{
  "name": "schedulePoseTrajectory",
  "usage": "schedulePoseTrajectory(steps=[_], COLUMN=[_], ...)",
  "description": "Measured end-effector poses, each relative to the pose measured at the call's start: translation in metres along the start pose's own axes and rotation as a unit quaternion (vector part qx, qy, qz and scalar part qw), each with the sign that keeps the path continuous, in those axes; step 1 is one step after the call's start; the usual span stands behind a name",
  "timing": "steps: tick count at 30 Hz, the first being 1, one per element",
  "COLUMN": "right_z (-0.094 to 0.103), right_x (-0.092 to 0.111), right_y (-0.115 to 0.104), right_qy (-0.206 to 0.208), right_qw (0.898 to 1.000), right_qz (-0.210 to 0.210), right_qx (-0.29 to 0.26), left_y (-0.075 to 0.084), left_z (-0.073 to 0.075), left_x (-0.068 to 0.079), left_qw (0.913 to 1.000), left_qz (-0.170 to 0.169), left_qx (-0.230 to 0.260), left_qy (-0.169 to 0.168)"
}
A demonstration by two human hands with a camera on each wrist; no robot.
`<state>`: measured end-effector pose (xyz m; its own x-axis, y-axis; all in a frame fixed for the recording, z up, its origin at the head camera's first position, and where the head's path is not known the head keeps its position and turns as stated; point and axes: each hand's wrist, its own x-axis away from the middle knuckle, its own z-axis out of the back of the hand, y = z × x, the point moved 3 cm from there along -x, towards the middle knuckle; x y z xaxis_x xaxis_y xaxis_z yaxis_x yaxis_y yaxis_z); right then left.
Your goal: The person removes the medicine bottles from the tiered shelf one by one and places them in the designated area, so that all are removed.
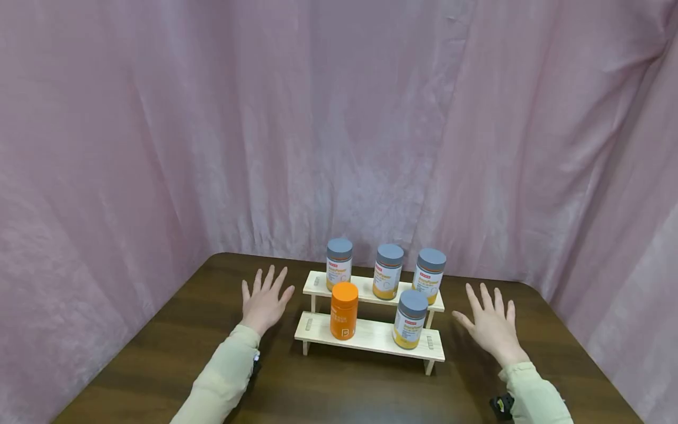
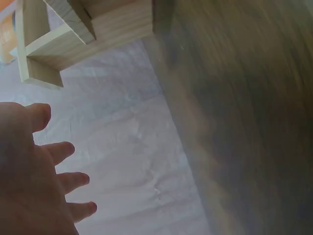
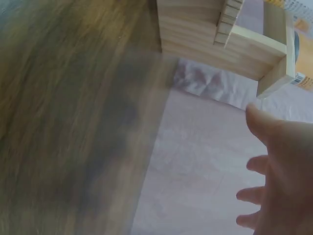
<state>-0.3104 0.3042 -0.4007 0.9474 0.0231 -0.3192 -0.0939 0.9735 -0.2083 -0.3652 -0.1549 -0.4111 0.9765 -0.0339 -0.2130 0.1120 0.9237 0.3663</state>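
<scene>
A two-step wooden rack (image 1: 371, 335) stands between my hands, bearing several jars. On the lower step are an orange jar (image 1: 344, 312) at left and a grey-lidded jar (image 1: 410, 321) at right. The upper step carries three more grey-lidded jars, at left (image 1: 339, 265), middle (image 1: 388, 272) and right (image 1: 428, 277). My left hand (image 1: 265, 303) is spread to the left of the rack, fingers straight, holding nothing. To the right of the rack, my right hand (image 1: 492, 327) is spread likewise and touches no jar. Both wrist views show the rack's end beyond the thumb.
The dark wooden table (image 1: 349, 394) lies beneath, its rounded back corners near a pink curtain (image 1: 339, 129). That curtain hangs behind the table and along both sides. Pale green sleeves (image 1: 219, 374) cover the forearms.
</scene>
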Motion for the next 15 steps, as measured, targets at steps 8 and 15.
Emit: schedulePoseTrajectory(steps=[8, 15], right_z=[0.001, 0.014], right_x=[-0.006, -0.015], right_y=[0.009, -0.012], right_qy=[-0.05, -0.051], right_qw=[0.995, 0.974], right_qz=[-0.031, -0.073], right_qx=[-0.086, -0.209], left_y=[0.007, 0.01], left_z=[-0.011, 0.002], left_x=[-0.002, 0.003], left_qw=[0.9967, 0.9875], left_qz=[0.033, 0.038], left_qx=[0.062, 0.083], left_qy=[-0.04, -0.128])
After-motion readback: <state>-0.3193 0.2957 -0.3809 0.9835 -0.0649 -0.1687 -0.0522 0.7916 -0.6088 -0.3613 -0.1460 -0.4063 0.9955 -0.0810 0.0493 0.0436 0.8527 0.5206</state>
